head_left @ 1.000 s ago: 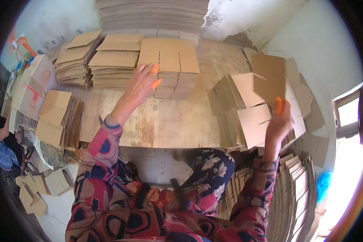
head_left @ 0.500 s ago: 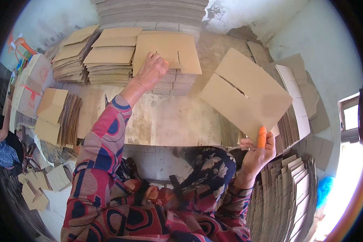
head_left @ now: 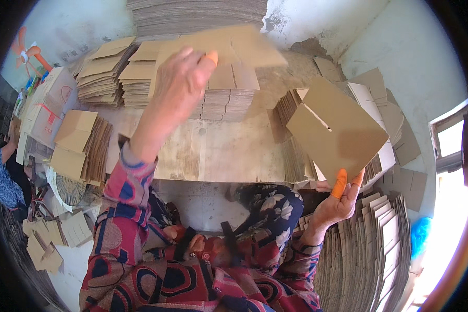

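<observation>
My left hand is raised over the back of the table, its fingers pinched on a tan cardboard sheet. The sheet is tilted and smeared by motion. Under it stands a neat stack of slotted cardboard sheets. An orange cover sits on a finger of this hand. At the right, my right hand grips the lower corner of another cardboard sheet, which has a long slot cut in it. Orange covers show on two of its fingers. This sheet hangs over upright cardboard pieces at the table's right.
More cardboard stacks line the table's back left, with a small leaning pile at its left end. A white carton and an orange fan stand beyond. Packed cardboard sheets rise beside my right forearm. Another person's arm shows far left.
My left hand has lifted a sheet off the back stack, up and toward me. The right hand's sheet has turned and shifted slightly right and down, uncovering upright pieces behind it.
</observation>
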Demonstrator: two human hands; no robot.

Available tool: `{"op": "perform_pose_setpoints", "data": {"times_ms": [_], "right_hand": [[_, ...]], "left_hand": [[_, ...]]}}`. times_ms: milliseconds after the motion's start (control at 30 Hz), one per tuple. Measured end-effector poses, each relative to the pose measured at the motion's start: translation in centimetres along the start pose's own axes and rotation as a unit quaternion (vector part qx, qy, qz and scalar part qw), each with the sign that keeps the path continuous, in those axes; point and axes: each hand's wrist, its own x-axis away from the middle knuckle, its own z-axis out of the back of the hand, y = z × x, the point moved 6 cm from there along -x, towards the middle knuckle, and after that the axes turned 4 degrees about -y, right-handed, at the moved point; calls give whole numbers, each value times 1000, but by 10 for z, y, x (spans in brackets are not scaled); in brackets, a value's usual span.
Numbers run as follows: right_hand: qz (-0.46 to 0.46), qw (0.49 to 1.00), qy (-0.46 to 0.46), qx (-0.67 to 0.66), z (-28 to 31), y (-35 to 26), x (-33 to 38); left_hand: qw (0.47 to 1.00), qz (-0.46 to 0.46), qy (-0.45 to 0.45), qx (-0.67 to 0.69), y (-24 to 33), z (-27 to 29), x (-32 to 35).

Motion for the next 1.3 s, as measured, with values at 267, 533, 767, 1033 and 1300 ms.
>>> {"op": "perform_pose_setpoints", "data": {"times_ms": [267, 533, 767, 1033, 1300], "right_hand": [[160, 983, -17, 94, 13, -48, -18], [12, 964, -266, -6, -26, -77, -22], [13, 940, -339, -14, -47, -80, -20], [71, 929, -364, 7, -56, -95, -16], [79, 917, -390, 3, -61, -99, -22]], "left_hand": [[948, 31, -255, 190, 58, -24, 97], [931, 87, -263, 238, 50, -104, 126], [936, 101, -264, 209, 50, -101, 123], [929, 104, -275, 226, 43, -106, 119], [913, 110, -315, 236, 37, -109, 117]]}}
